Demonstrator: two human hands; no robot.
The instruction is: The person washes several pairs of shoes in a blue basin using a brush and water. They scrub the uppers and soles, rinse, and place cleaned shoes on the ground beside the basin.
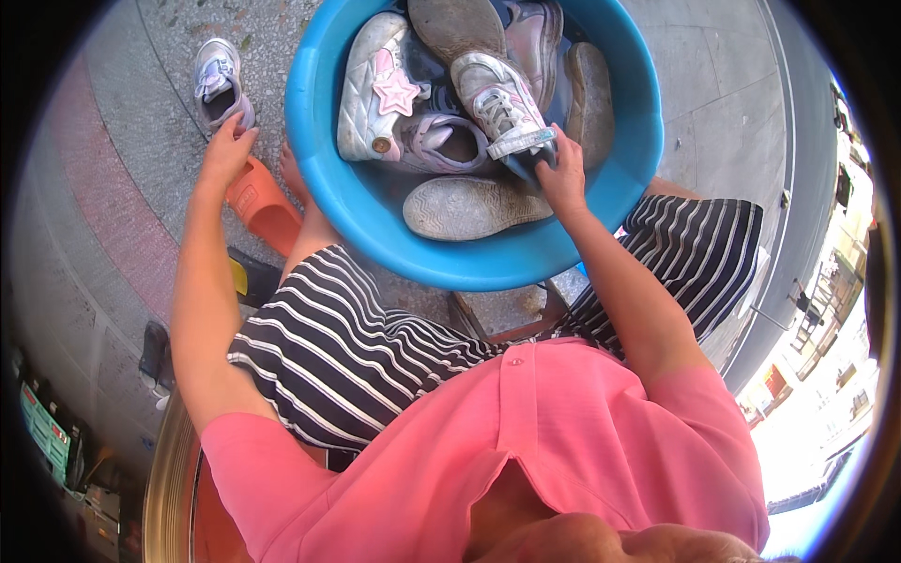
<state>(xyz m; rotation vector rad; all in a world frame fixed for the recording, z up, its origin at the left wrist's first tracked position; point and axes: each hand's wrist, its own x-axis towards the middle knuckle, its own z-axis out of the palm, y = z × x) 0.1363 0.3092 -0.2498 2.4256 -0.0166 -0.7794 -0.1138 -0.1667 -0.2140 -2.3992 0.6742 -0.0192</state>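
Observation:
My left hand (229,151) is outside the basin, its fingers at the heel of a small white-and-lavender sneaker (217,77) on the pavement. In the blue plastic basin (310,134), my right hand (565,172) grips the heel collar of a white lace-up sneaker with pink trim (496,98). Around that shoe lie a quilted white high-top with a pink star (366,105), a lavender-lined sneaker (422,144) and a pink-and-white shoe (535,46). Several shoes show their soles, among them a patterned sole (464,211) near me and a brown sole (457,28) at the far side. Dark water shows between them.
An orange slipper (264,207) lies beside my bare foot (292,172), left of the basin. My knees in striped trousers (317,338) flank the basin. A dark shoe-like object (153,348) lies further left. Paving and a road (781,176) extend to the right.

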